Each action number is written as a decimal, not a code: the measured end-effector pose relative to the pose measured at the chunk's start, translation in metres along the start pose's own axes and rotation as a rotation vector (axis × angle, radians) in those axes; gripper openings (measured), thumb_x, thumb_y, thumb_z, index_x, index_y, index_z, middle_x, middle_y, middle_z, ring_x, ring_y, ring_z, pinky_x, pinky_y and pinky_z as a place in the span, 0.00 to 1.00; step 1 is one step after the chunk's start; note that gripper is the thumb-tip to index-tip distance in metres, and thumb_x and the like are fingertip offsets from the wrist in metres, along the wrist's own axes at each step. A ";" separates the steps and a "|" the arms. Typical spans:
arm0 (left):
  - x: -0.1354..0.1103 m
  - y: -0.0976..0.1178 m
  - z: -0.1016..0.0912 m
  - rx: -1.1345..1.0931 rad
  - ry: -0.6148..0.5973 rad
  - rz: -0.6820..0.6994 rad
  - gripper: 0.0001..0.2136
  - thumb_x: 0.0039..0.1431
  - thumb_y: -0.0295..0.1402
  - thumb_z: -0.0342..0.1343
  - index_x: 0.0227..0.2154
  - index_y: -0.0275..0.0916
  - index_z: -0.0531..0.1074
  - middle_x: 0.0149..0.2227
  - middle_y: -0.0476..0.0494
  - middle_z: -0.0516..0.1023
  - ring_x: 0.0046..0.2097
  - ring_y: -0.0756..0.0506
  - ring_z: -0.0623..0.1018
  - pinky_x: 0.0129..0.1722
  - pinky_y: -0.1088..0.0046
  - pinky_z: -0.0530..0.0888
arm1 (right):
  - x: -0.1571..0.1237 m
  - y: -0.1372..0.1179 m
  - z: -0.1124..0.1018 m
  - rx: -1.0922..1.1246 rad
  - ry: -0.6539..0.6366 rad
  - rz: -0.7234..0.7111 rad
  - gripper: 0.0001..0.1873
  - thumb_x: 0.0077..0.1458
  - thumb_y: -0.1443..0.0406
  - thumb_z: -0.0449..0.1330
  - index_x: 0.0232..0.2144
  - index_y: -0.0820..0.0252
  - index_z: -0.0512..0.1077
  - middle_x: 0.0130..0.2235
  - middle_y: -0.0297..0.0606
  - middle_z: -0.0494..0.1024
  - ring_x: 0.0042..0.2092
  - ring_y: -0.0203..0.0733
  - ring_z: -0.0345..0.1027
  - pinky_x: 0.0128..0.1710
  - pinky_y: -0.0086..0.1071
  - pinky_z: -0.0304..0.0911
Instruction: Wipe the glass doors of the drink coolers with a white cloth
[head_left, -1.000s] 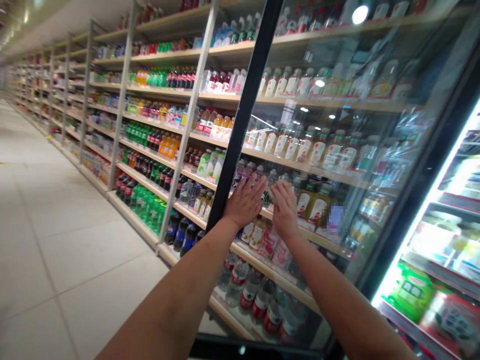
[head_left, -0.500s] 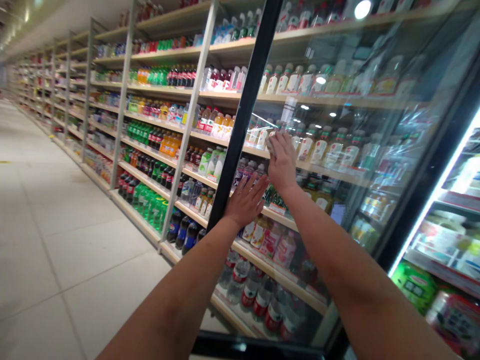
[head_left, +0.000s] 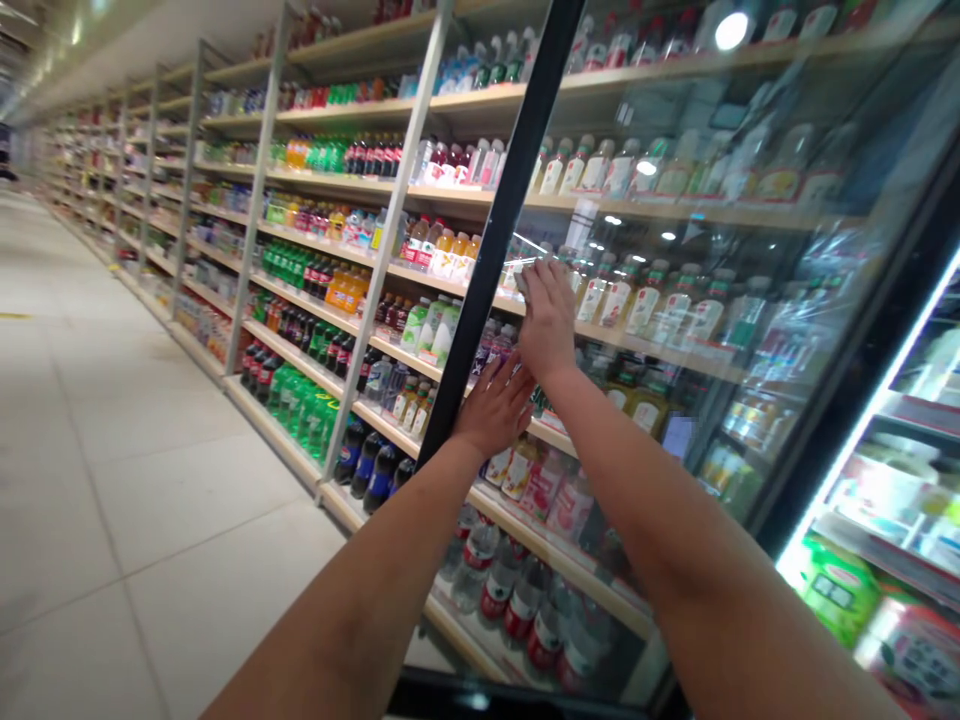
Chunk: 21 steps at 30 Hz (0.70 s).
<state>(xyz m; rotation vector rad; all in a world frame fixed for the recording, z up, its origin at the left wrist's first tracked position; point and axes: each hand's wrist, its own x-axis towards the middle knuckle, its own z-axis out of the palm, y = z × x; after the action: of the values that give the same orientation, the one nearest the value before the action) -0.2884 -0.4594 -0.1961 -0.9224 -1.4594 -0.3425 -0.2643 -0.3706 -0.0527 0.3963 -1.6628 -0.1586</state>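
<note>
A glass door point(head_left: 720, 250) with a black frame point(head_left: 517, 170) stands swung out before me. My left hand point(head_left: 496, 408) lies on the glass beside the frame's left upright, its fingers stretched out and nothing held. Higher up, my right hand point(head_left: 549, 315) presses on the pane with bent fingers. Under its fingertips shows the edge of a small pale cloth point(head_left: 523, 284), mostly hidden by the hand. The two hands are close together, the right wrist just above the left fingers. Bottles on shelves are visible through the glass.
Tall shelves point(head_left: 352, 262) of bottled drinks run along the aisle into the distance. Pale floor tiles point(head_left: 187, 490) lie to the left. At the right is the lit cooler, with a green package point(head_left: 838, 590) inside.
My right hand has slid slightly left across the glass with the cloth, nearer the frame's upright. My left hand stays against the door. The view has shifted a little.
</note>
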 end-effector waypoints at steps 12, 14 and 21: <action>-0.001 0.000 0.004 -0.054 -0.042 -0.018 0.27 0.70 0.35 0.49 0.69 0.33 0.56 0.70 0.39 0.57 0.72 0.36 0.53 0.71 0.52 0.53 | -0.002 0.054 -0.036 -0.074 0.044 0.052 0.25 0.68 0.66 0.41 0.62 0.61 0.66 0.65 0.44 0.65 0.71 0.45 0.48 0.72 0.52 0.46; -0.002 -0.001 0.006 -0.080 -0.038 -0.019 0.27 0.70 0.35 0.49 0.69 0.34 0.55 0.70 0.39 0.58 0.72 0.37 0.53 0.71 0.52 0.53 | -0.017 0.055 -0.042 -0.070 0.027 0.063 0.26 0.68 0.65 0.41 0.64 0.59 0.63 0.66 0.43 0.64 0.72 0.45 0.45 0.72 0.54 0.45; 0.038 0.002 -0.004 -0.289 0.326 -0.153 0.31 0.71 0.34 0.44 0.72 0.37 0.40 0.73 0.31 0.45 0.74 0.39 0.46 0.70 0.53 0.56 | -0.076 0.033 -0.050 0.002 -0.087 0.008 0.30 0.69 0.61 0.42 0.69 0.63 0.51 0.69 0.47 0.58 0.73 0.43 0.41 0.73 0.50 0.45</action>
<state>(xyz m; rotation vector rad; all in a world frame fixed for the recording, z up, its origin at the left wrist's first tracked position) -0.2793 -0.4489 -0.1604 -0.9334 -1.1988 -0.7963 -0.2145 -0.3076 -0.1060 0.3883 -1.7498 -0.1702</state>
